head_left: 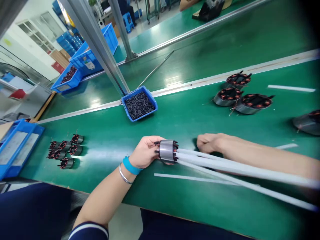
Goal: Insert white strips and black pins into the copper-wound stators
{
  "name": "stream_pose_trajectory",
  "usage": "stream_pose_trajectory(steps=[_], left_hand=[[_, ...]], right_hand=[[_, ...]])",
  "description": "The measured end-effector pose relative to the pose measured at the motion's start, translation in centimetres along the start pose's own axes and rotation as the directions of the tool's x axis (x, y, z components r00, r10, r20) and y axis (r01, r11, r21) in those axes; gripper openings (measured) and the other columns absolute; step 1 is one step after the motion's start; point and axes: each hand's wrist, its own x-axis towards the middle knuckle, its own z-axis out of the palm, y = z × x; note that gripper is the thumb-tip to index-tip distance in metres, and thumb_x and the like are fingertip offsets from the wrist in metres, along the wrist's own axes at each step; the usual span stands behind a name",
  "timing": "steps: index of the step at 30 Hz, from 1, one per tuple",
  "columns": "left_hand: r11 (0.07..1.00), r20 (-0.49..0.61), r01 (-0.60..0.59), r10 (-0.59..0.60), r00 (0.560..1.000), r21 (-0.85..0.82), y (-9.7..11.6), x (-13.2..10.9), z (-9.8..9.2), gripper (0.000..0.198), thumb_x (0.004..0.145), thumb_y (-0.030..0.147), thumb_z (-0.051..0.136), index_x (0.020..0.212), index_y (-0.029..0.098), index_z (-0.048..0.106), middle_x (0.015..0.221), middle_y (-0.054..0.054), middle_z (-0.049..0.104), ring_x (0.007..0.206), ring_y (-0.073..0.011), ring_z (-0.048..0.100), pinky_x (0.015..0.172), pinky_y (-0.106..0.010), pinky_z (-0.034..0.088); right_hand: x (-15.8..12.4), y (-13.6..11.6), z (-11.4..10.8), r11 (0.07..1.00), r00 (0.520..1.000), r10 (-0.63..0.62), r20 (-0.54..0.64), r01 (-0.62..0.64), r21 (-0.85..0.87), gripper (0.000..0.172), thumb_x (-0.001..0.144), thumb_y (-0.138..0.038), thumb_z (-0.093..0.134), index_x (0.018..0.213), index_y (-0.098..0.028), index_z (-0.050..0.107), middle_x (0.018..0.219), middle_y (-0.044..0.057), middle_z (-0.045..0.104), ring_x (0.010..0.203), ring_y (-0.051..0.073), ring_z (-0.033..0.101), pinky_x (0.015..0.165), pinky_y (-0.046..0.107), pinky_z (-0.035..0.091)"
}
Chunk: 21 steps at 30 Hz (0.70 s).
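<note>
My left hand (147, 151) grips a motor stator (167, 150) over the green table; it has a bare metal ring, black end pieces and copper windings. Several long white strips (212, 162) stick out of the stator's right side and run off to the right edge of the view. Behind these strips, my right hand (208, 142) is close to the tabletop with its fingers curled in. Whatever those fingers may hold is hidden. One loose white strip (185, 177) lies on the table below the held stator.
Larger stators (253, 103) stand at the right, near another white strip (291, 88). A blue bin (155, 107) of small black pieces sits by the metal rail. Smaller stators (67, 163) are grouped at left. A metal post (97, 43) rises beyond, and a thin rod (156, 69) lies behind.
</note>
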Motion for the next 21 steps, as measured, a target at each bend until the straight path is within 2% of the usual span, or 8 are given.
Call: stream_pose_trajectory(steps=[2,5,8,12,14,19,21], left_hand=[[0.999,-0.001,0.029,-0.029,1.000,0.015,0.0,-0.1,0.2,0.033,0.054,0.023,0.084,0.081,0.011,0.069,0.068,-0.004,0.069,0.055,-0.0168,0.065,0.049,-0.028,0.055],[0.999,-0.021,0.051,-0.051,0.998,0.015,-0.1,-0.1,0.5,0.036,0.060,0.025,0.083,0.090,0.013,0.068,0.070,-0.004,0.070,0.059,-0.0199,0.068,0.047,-0.028,0.056],[0.998,-0.032,0.052,-0.051,0.998,0.020,-0.2,0.1,0.6,0.032,0.060,0.026,0.083,0.084,0.011,0.069,0.068,-0.005,0.070,0.055,-0.0182,0.067,0.044,-0.025,0.055],[0.997,0.000,0.072,-0.072,0.997,0.025,-0.4,0.2,0.5,0.031,0.062,0.024,0.081,0.088,0.011,0.070,0.070,-0.005,0.071,0.051,-0.0159,0.065,0.044,-0.025,0.056],[0.996,0.023,0.087,-0.087,0.996,0.014,-0.5,0.1,0.6,0.030,0.063,0.021,0.077,0.092,0.013,0.071,0.074,-0.005,0.072,0.055,-0.0167,0.067,0.046,-0.026,0.057],[0.985,0.092,0.143,-0.134,0.987,-0.098,-0.3,-0.2,1.0,0.039,0.056,0.012,0.064,0.094,0.012,0.072,0.079,-0.007,0.073,0.067,-0.0220,0.070,0.058,-0.035,0.061],[0.981,0.100,0.146,-0.134,0.986,-0.126,-0.3,-0.2,1.1,0.042,0.053,0.012,0.062,0.094,0.012,0.072,0.079,-0.007,0.073,0.067,-0.0227,0.070,0.059,-0.036,0.061]], right_hand=[[0.0,0.4,0.3,0.998,0.999,-0.035,-0.003,0.035,0.052,0.025,0.078,-0.038,0.059,0.061,-0.020,0.059,0.071,0.004,0.063,0.065,0.017,0.057,0.063,0.030,0.044],[-0.3,-0.3,-0.1,0.962,0.998,0.009,-0.064,0.009,0.274,0.029,0.080,-0.045,0.060,0.068,-0.020,0.057,0.069,0.003,0.061,0.064,0.016,0.055,0.062,0.029,0.043],[-0.8,-1.8,-0.9,0.885,0.999,0.033,-0.003,-0.028,0.464,0.037,0.078,-0.054,0.063,0.068,-0.020,0.057,0.066,0.001,0.059,0.060,0.014,0.052,0.056,0.026,0.041],[-1.0,-2.9,-1.0,0.888,1.000,0.014,0.016,-0.020,0.458,0.043,0.073,-0.061,0.065,0.063,-0.020,0.055,0.059,-0.001,0.053,0.055,0.012,0.044,0.050,0.025,0.038],[-0.8,-3.1,-0.6,0.884,1.000,0.020,-0.010,-0.013,0.467,0.045,0.073,-0.062,0.063,0.061,-0.020,0.056,0.057,-0.001,0.052,0.053,0.012,0.043,0.049,0.025,0.037],[0.1,-3.1,0.8,0.866,0.966,0.168,-0.197,-0.049,0.497,0.049,0.070,-0.069,0.061,0.063,-0.020,0.066,0.058,0.002,0.058,0.054,0.014,0.048,0.051,0.027,0.040],[0.2,-3.0,1.1,0.848,0.954,0.225,-0.196,-0.092,0.523,0.050,0.065,-0.070,0.064,0.061,-0.020,0.067,0.055,0.003,0.058,0.052,0.014,0.047,0.050,0.028,0.039]])
